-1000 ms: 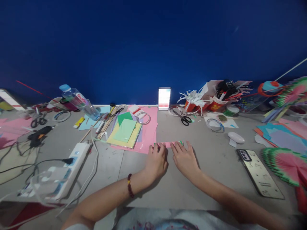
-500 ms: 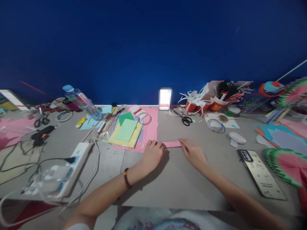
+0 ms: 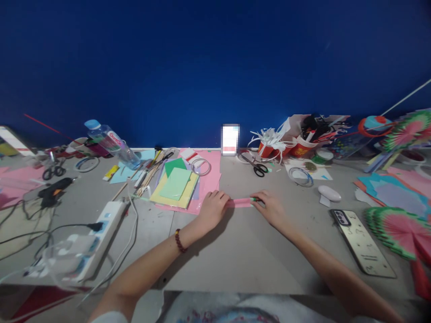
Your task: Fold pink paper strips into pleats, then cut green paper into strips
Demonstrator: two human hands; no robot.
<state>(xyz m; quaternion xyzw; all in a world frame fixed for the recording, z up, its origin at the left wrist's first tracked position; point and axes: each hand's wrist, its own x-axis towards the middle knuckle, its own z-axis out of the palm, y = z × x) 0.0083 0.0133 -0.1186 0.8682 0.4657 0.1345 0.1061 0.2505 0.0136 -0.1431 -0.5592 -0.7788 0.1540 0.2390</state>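
Note:
A narrow pink paper strip (image 3: 240,203) lies across the grey desk between my two hands. My left hand (image 3: 214,209), with a dark beaded bracelet at the wrist, has its fingers curled down over the strip's left end. My right hand (image 3: 272,209) pinches the other end between thumb and fingertips, where a bit of green shows. The fingers partly hide both ends of the strip. Beside my left hand are pink sheets (image 3: 213,172) with a pale green paper stack (image 3: 175,184) on them.
Black-handled scissors (image 3: 258,169) lie beyond my right hand. To the left are a power strip (image 3: 103,237) with cords, a hot glue gun (image 3: 55,190) and a leaning water bottle (image 3: 116,146). On the right are a phone (image 3: 363,244) and watermelon-coloured paper fans (image 3: 400,229).
My right fingers have shifted into a pinch on the strip's right end, and green now shows there. My left hand stays at the left end. The whole view has shifted slightly.

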